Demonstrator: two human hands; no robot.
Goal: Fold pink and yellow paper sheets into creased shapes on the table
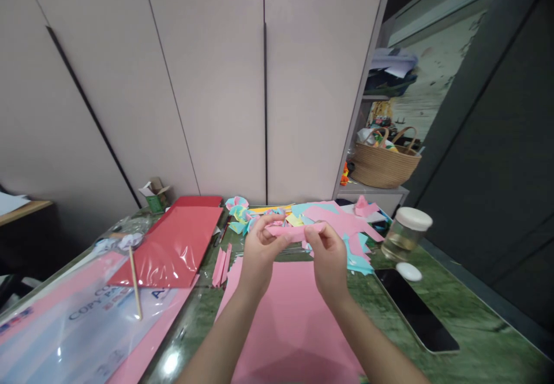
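Between my two hands a narrow folded strip of pink paper is stretched, roughly level, above the table. My left hand pinches its left end between thumb and fingers. At the other end, my right hand grips the strip with thumb and forefinger. Below them lie large pink paper sheets. Several folded pink strips rest to the left of my left hand. Behind the hands are pink and light blue paper scraps and folded paper flowers.
A black phone, a white oval object and a lidded jar of liquid stand on the right. Leftward lie a red folder, a copy-paper pack and a wooden stick. Cabinet doors rise behind the table.
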